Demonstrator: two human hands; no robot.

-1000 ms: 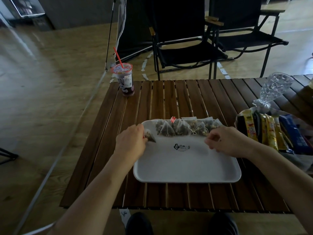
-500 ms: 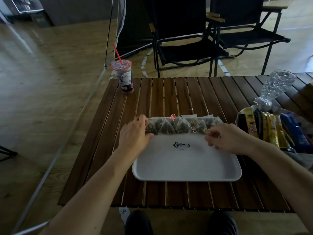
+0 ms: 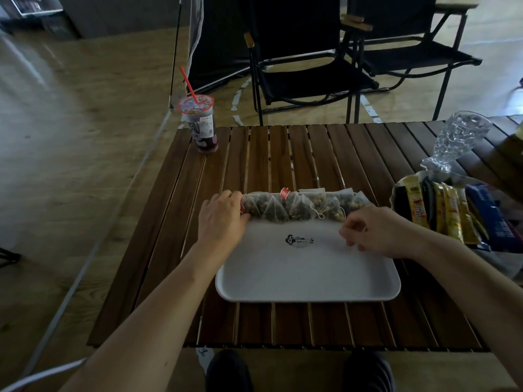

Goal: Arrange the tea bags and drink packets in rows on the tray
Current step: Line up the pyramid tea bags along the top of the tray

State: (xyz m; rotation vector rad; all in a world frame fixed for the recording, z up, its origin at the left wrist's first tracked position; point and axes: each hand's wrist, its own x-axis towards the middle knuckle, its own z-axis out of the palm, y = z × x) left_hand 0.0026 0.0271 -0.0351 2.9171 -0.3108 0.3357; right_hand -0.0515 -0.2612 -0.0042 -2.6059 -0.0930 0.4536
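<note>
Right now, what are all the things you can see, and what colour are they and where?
tray: one, white, near middle of the table
tea bags: a row, too overlapped to count, see-through with dark filling, along the tray's far edge
drink packets: several, yellow, black and blue, in a bag right of the tray
cup with straw: one, dark with red straw, table's far left corner
glass: one, clear, far right
table: one, brown slats
chairs: two, black, behind the table
left hand: at the row's left end
right hand: at the row's right end
</note>
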